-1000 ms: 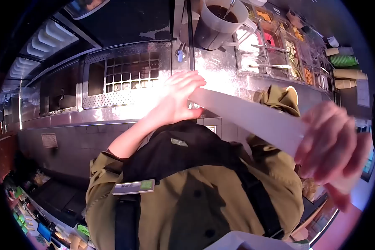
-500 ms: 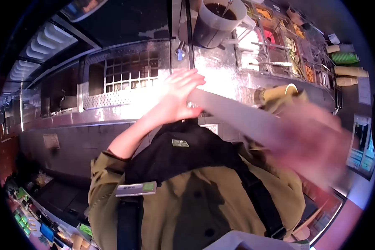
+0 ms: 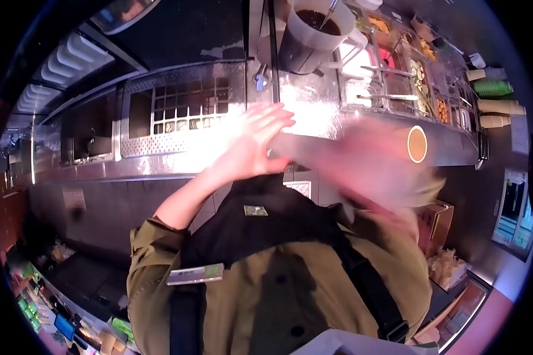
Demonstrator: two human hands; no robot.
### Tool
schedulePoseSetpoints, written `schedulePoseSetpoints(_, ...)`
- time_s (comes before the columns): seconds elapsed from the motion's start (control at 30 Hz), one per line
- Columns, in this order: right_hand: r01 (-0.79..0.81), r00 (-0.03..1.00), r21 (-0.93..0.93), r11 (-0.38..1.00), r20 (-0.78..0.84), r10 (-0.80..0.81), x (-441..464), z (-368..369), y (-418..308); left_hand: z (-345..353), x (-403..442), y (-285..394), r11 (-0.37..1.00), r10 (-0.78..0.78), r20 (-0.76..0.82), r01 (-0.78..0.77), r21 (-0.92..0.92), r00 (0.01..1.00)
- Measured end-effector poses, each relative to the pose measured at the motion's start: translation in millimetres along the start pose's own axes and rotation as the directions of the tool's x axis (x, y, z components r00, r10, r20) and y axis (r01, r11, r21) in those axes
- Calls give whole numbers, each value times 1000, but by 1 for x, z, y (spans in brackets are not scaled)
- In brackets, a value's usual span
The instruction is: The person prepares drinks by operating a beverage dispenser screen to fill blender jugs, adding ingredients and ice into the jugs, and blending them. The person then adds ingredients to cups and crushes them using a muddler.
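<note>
My left hand [image 3: 249, 145] is over the bright steel counter edge, fingers stretched and thumb apart, bent around the near end of a translucent whitish length [image 3: 302, 148]. What that length is, I cannot make out. My right hand [image 3: 379, 165], smeared by motion, overlaps its other end; its fingers cannot be read. Beside the right hand shows the round yellow-rimmed end of a tan cup [image 3: 417, 144], its body hidden by the blur.
A translucent pitcher [image 3: 308, 44] of dark liquid holds a metal utensil. To its right are topping trays [image 3: 391, 74] with tongs. A gridded steel insert [image 3: 183, 106] sits left. Stacked cups [image 3: 494, 89] stand far right, a cardboard box [image 3: 437, 225] below.
My right hand has moved up and left, nearer the left hand, and less of the whitish length shows. The cup's round end now faces me. My left hand has hardly moved.
</note>
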State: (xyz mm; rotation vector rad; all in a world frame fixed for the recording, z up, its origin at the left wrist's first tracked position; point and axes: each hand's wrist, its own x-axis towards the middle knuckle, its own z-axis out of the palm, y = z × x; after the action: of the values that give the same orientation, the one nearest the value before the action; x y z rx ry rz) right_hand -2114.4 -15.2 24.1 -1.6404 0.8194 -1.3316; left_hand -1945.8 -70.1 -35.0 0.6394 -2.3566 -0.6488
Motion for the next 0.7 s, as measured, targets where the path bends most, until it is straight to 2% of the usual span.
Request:
schedulePoseSetpoints(0.03, 12, 1000, -13, 1000, 2, -12, 4, 4, 6, 2, 1, 2, 999, -30, -30, 30, -12, 999)
schedulePoseSetpoints(0.1, -17, 1000, 21, 1000, 20, 16, 5, -7, -20, -4, 5, 3, 1000, 12, 39, -12, -1, 999)
schedulePoseSetpoints(0.13, -110, 994, 0, 994, 27, 110, 4, -13, -41, -2, 3, 2, 999, 27, 76, -26, -24, 997)
schedulePoseSetpoints(0.2, -382, 916, -228, 896, 39, 400, 11, -6, -43, -5, 5, 2, 997, 53, 92, -48, -52, 994)
schedulePoseSetpoints(0.23, -247, 966, -36, 968, 74, 249, 15, 0, -17, -9, 6, -1, 998, 32, 91, -27, -53, 995)
schedulePoseSetpoints(0.27, -104, 993, 152, 983, 76, 93, 25, 8, -3, -10, 7, -3, 998, 18, 91, -13, -63, 996)
schedulePoseSetpoints(0.3, -17, 996, 194, 981, 94, -1, 22, -4, -16, -6, 2, 2, 995, -12, 107, 23, -95, 994)
schedulePoseSetpoints(0.33, 67, 989, 242, 968, 112, -96, 27, -12, -37, -3, 3, 4, 1000, -5, 1, 5, -8, 1000)
schedulePoseSetpoints(0.37, 146, 973, 292, 945, 128, -190, 31, -20, -58, -1, 1, 4, 1000, 19, 23, -19, -14, 1000)
schedulePoseSetpoints(0.43, 42, 997, 148, 988, 62, -52, 16, -14, -45, -1, 4, -5, 996, 84, 56, -83, -15, 995)
schedulePoseSetpoints(0.47, 12, 999, 94, 995, 45, -16, 11, -1, -16, -2, 2, -3, 999, 38, 86, -40, 18, 996)
schedulePoseSetpoints(0.57, 35, 999, 125, 992, 33, -40, 17, 6, 6, -5, 3, 3, 1000, -6, 3, 6, -22, 1000)
schedulePoseSetpoints(0.63, -8, 999, 164, 986, 35, 2, 15, -6, -22, 0, 5, -4, 997, 66, 67, -63, -50, 996)
schedulePoseSetpoints(0.7, -21, 1000, 158, 987, 21, 18, 10, -4, -17, -5, 5, -3, 998, 27, 57, -24, -54, 998)
